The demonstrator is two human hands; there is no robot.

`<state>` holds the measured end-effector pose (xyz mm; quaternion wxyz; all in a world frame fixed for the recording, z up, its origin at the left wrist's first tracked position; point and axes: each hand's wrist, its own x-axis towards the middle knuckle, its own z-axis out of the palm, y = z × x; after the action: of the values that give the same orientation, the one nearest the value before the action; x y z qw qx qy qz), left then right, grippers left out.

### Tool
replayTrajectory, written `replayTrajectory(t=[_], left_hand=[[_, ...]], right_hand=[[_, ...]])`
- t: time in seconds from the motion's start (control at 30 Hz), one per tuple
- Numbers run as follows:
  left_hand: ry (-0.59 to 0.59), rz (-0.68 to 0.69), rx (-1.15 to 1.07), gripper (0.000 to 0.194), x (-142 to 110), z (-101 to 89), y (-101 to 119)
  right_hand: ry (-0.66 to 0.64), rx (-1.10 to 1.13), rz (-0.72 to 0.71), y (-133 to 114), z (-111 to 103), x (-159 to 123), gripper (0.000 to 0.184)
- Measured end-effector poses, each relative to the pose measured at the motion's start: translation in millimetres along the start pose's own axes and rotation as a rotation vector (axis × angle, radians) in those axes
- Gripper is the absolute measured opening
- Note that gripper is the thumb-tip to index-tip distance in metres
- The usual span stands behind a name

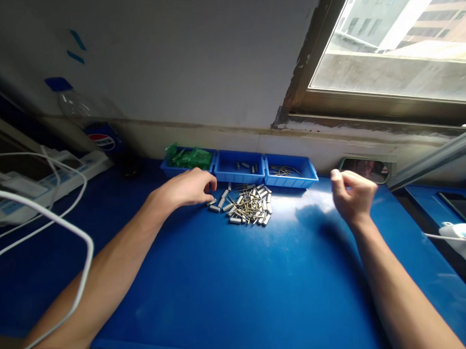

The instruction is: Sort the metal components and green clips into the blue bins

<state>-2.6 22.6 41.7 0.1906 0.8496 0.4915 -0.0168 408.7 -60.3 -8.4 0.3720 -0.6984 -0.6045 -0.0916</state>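
Observation:
My left hand point(189, 188) reaches over the left edge of a loose pile, its fingers curved with a gap between thumb and forefinger. The thumb tip is right by a small silver metal block point(212, 201); whether they touch, I cannot tell. The pile point(250, 204) mixes silver rectangular blocks with thin brass-coloured pins. My right hand point(353, 194) is raised on the right, away from the pile, its fingers curled into a fist. Whatever the fist may contain is hidden.
Behind the pile stand three joined blue bins: green plastic pieces point(190, 157) in the left, a few metal blocks point(244, 166) in the middle, thin pins point(283, 170) in the right. A phone point(364, 169) leans against the wall. White cables point(90, 250), a power strip point(77, 171) and a bottle point(102, 136) are left.

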Motion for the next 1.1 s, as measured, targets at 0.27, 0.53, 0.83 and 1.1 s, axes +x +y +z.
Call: replayTrajectory(t=[0.27, 0.53, 0.83, 1.1], left_hand=[[-0.08, 0.047, 0.023, 0.026, -3.4, -0.3, 2.5], [-0.124, 0.071, -0.034, 0.017, -6.2, 1.0, 6.8], [-0.045, 0.032, 0.015, 0.005, -4.8, 5.1, 7.9], [0.231, 0.303, -0.471, 0.017, -3.1, -1.3, 23.1]], right_hand=[[-0.339, 0.476, -0.441, -135.0, 54.1, -30.7, 0.055], [-0.299, 0.526, -0.39, -151.0, 69.0, -53.3, 0.056], [-0.243, 0.57, -0.302, -142.0, 68.8, -56.8, 0.054], [-0.381, 0.801, -0.093, -151.2, 65.5, -46.3, 0.027]])
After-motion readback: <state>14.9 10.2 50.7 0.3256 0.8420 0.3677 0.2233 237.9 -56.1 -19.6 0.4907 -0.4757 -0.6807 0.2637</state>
